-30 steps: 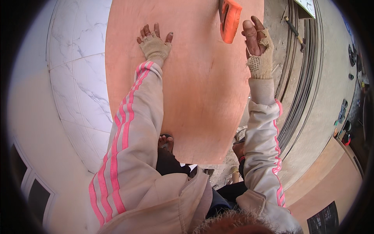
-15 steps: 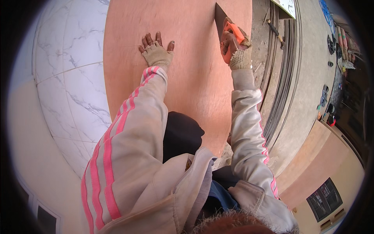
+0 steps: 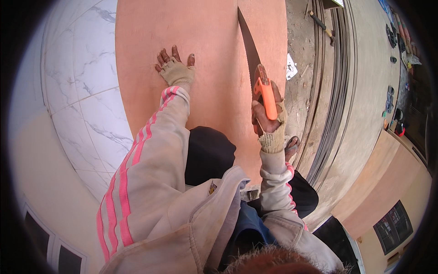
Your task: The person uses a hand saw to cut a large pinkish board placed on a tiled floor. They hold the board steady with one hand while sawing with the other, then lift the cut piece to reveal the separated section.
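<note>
- Hand saw (image 3: 253, 64) sat over the right part of the plywood sheet (image 3: 205, 45); dark blade ran from the orange handle (image 3: 267, 96) away from the person toward the sheet's far end.
- Blade lay along a straight line in the sheet, close to its right edge. Teeth faced right. Could not tell how deep the blade sat in the wood.
- Right hand (image 3: 269, 121) was directly below the blade, at the near end of the saw, over the sheet.
- Right grip: fingers wrapped tight round the orange handle, fully closed on it, one finger laid along the handle's top. Hand wore a tan fingerless knit glove; pale sleeve with pink stripes behind it.
- Left hand (image 3: 175, 68) was well apart from the saw, to its left, nearer the sheet's left edge.
- Left grip: palm flat on the sheet, fingers spread, holding nothing, just pressing on the wood. Same type of fingerless glove, same striped sleeve.
- Sheet was reddish-brown, smooth, extending from the person's knees to the top of the view.
- White marble-pattern tile floor (image 3: 77, 91) lay left of the sheet, touching its left edge in view.
- Bare concrete ground (image 3: 301, 41) right of the sheet, with a scrap of paper (image 3: 290, 67) just beside the sheet edge.
- Bundle of long thin metal rods (image 3: 335, 91) ran alongside further right.
- Sandalled foot (image 3: 291, 146) showed just beside the right wrist, off the sheet's edge.
</note>
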Demonstrator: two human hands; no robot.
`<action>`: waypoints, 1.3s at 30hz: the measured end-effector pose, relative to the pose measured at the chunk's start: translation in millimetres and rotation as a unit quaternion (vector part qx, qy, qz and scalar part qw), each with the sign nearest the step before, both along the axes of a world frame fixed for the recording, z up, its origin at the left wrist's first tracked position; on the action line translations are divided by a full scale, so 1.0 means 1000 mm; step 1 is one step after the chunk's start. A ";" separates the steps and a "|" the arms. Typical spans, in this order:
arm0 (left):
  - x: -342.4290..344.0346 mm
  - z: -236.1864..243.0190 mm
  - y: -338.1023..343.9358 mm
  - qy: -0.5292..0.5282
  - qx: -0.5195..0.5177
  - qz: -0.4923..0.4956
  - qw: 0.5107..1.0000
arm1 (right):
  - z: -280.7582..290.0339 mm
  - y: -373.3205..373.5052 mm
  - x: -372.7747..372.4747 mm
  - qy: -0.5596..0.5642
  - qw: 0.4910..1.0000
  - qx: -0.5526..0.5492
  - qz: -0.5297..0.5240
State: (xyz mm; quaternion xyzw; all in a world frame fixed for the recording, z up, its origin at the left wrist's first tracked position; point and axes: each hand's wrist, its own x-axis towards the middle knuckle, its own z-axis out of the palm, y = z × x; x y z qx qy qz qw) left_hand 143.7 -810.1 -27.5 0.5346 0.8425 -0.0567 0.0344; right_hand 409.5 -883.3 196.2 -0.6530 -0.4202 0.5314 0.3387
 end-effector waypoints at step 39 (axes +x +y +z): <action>0.010 0.006 0.018 -0.013 0.033 -0.020 0.999 | -0.037 0.071 -0.002 0.125 0.988 0.028 -0.085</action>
